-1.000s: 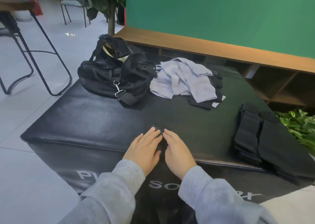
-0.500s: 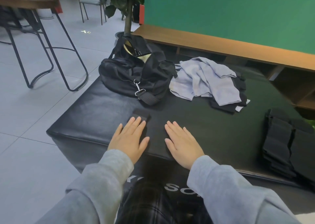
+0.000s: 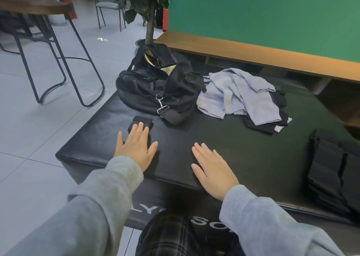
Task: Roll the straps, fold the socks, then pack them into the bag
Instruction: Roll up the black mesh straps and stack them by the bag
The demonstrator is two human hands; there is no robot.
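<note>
Neither grip holds anything. The left hand (image 3: 136, 148) lies flat with straight fingers, its fingertips (image 3: 140, 126) pressing the near end of a small black rolled strap (image 3: 141, 120) close to the left edge of the black padded mat (image 3: 224, 139). The right hand (image 3: 213, 170) rests palm down, fingers spread, on bare mat near the front edge, well apart from the strap.

Step in hand, by judgement: one strap is rolled and set aside toward the bag; socks are not yet folded, and nothing can be seen packed.

Just beyond the strap, the black duffel bag (image 3: 155, 88) sits slumped at the far left corner, soft fabric, top open on a pale lining, with a metal snap hook (image 3: 161, 104) on its webbing. Beside it to the right lies a crumpled heap of grey-blue cloth (image 3: 239, 96) over dark pieces, probably the socks. At the right edge, flat black straps (image 3: 327, 168) are stacked in layers.

The next move likely calls for the right hand to reach to that stack, draw one strap to the front edge and roll it tightly from one end.
</note>
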